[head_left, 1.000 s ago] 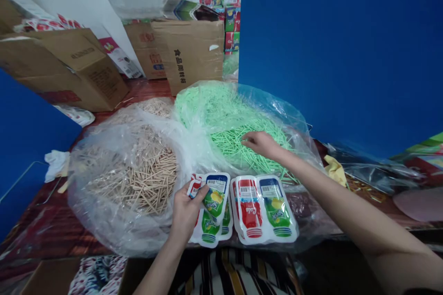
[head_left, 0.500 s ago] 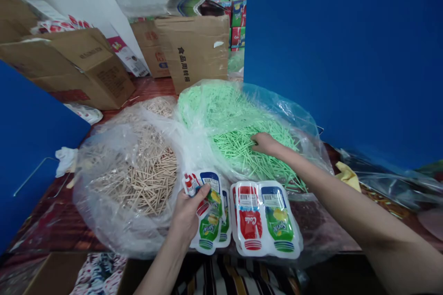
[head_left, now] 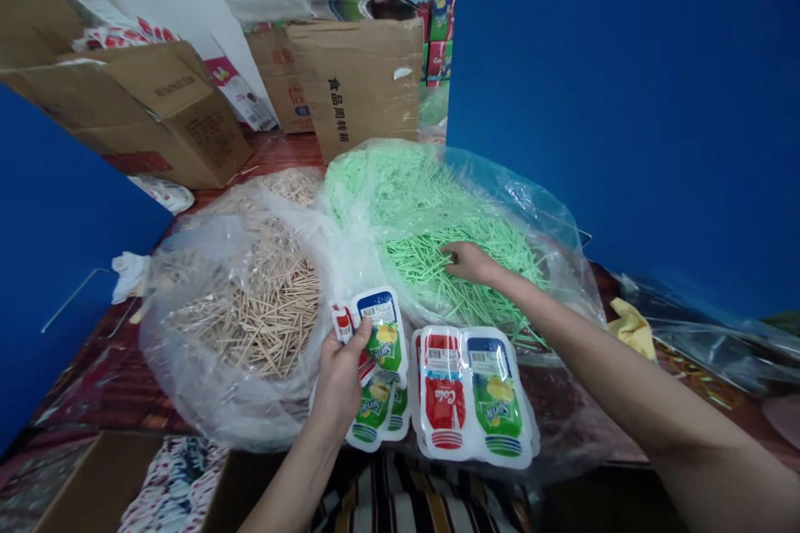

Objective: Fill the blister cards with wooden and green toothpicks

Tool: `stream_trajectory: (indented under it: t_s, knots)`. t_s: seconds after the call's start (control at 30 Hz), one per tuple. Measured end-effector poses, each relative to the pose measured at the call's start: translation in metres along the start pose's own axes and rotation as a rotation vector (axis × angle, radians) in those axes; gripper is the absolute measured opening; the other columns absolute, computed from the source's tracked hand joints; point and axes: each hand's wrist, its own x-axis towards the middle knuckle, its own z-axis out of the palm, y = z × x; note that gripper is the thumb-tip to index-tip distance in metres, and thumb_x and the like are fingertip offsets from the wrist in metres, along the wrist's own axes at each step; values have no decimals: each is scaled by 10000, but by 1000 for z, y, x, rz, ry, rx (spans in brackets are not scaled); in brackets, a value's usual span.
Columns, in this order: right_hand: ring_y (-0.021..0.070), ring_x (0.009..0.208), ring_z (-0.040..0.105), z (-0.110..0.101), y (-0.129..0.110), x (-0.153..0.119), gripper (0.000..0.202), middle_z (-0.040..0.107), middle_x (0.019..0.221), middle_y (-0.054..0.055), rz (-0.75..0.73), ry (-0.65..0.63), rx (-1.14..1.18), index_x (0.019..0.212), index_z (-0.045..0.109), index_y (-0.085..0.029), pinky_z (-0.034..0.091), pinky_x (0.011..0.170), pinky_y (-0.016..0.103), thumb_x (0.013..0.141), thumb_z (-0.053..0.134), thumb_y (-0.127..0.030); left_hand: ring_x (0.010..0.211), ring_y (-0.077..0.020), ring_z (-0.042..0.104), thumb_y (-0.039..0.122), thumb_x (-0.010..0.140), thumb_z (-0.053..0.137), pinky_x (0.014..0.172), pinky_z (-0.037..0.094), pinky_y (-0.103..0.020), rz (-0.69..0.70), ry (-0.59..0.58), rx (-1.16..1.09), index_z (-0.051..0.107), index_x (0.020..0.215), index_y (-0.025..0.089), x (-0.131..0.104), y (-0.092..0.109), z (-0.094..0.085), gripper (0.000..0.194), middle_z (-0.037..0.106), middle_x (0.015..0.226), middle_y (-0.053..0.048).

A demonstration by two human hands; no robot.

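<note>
My left hand [head_left: 342, 368] is closed on a flat plastic packet [head_left: 386, 335] with red cola and green lemon-drink prints, its thumb on top. Under and below it lie similar packets [head_left: 375, 410], partly covered. To their right rests a stack of cola and lemon-drink packets [head_left: 470, 396], touched by neither hand. My right hand [head_left: 468, 261] is at the thin green sticks [head_left: 422, 262] in a clear plastic bag, its fingers curled together at the pile's surface. Whatever is between those fingertips is too small to make out.
Left of the green sticks lies a clear bag of beige sticks [head_left: 278, 316]. Cardboard boxes [head_left: 375, 87] stand behind, with blue panels [head_left: 625, 100] at both sides. A yellow cloth [head_left: 631, 329] lies at right; an open carton [head_left: 81, 479] is below left.
My left hand has shifted its packet up and away, uncovering more of the packets beneath. My right hand has moved slightly left over the green sticks. The camera view has shifted a little.
</note>
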Motion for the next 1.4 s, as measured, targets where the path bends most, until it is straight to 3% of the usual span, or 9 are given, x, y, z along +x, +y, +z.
stream_trajectory:
  t_s: [0.1,0.2,0.43,0.57,0.67,0.8,1.0,1.23,1.4]
  knots:
    - [133,589,557,1,5,5,354,647,701,-13,-49,-88,50,988,695,-186,399,554,210,636,669,-206,677,-189,692,231,604,804,643,552,-298,-25,61,-27,660,919,127,-1,3,3,361,743,817,-54]
    - [146,638,562,4,6,5,419,631,781,18,-101,-87,76,1027,690,-176,419,613,233,621,728,-274,668,-203,693,204,571,819,659,557,-324,-81,44,-25,662,918,121,-3,5,3,390,743,798,-61]
    - [184,763,546,13,-3,1,141,550,831,60,-182,64,107,858,681,-157,414,705,277,759,626,-240,713,-206,697,214,565,822,733,545,-329,-30,-64,-2,671,871,124,0,-3,2,353,744,837,-58]
    - [213,892,519,3,-10,0,150,530,919,100,-197,198,134,803,609,-152,396,797,306,830,524,-273,691,-191,691,231,607,797,696,544,-304,6,-81,35,682,845,132,4,-8,1,283,743,802,-45]
    - [199,774,509,-2,-14,0,199,531,810,79,-168,239,156,756,565,-162,387,728,302,842,492,-325,671,-178,685,239,614,793,677,540,-284,-7,-74,36,689,827,136,4,-5,-1,259,738,761,-33]
    - [150,605,468,5,-17,-1,237,523,653,19,-122,188,206,685,548,-172,344,590,261,789,537,-384,658,-173,678,243,608,801,665,536,-278,-54,-116,58,690,822,130,0,2,-4,267,731,740,-41]
    - [125,530,384,11,-22,-1,373,432,531,-22,-9,194,293,618,535,-174,282,536,257,791,507,-504,631,-157,666,232,586,811,672,532,-274,-44,-124,85,676,764,126,4,2,-8,247,721,721,-29]
    - [148,615,491,3,-29,-7,389,533,620,1,71,207,480,727,662,-158,359,637,268,818,493,-496,697,-167,673,290,667,758,698,527,-275,33,-129,62,669,872,134,13,-4,-12,273,730,789,-42]
    - [192,802,592,4,-28,-8,460,658,794,47,172,304,703,775,656,-163,438,751,306,817,460,-578,709,-196,679,306,638,776,693,539,-315,-13,-113,60,668,918,126,13,0,-14,349,735,824,-65]
